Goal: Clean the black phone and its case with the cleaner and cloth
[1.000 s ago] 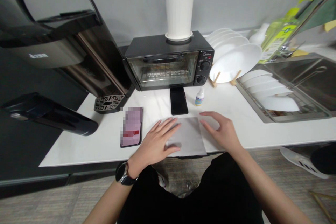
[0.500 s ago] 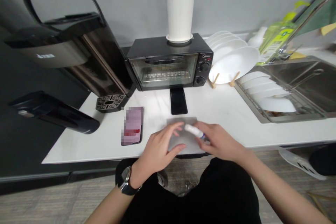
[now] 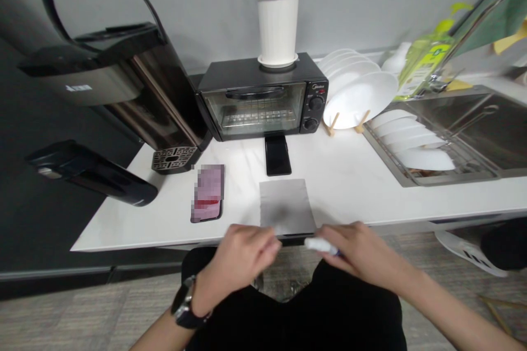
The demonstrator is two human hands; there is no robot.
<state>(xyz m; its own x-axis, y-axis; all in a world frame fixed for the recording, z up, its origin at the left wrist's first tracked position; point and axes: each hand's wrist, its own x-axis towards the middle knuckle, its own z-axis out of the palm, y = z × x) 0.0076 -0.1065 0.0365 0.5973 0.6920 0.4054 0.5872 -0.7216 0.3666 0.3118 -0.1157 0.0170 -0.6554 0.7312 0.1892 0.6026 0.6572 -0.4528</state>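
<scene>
White tabletop (image 3: 362, 175) bearing flat grey square cloth (image 3: 285, 206); right hand (image 3: 360, 255) gripping small white dropper bottle (image 3: 321, 245), left hand (image 3: 241, 258) loosely curled, empty.

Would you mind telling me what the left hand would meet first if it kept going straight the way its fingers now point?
The left hand points right, toward the small white bottle held in the right hand. It would probably meet the bottle's tip first, though blur leaves the depth between them unclear.
</scene>
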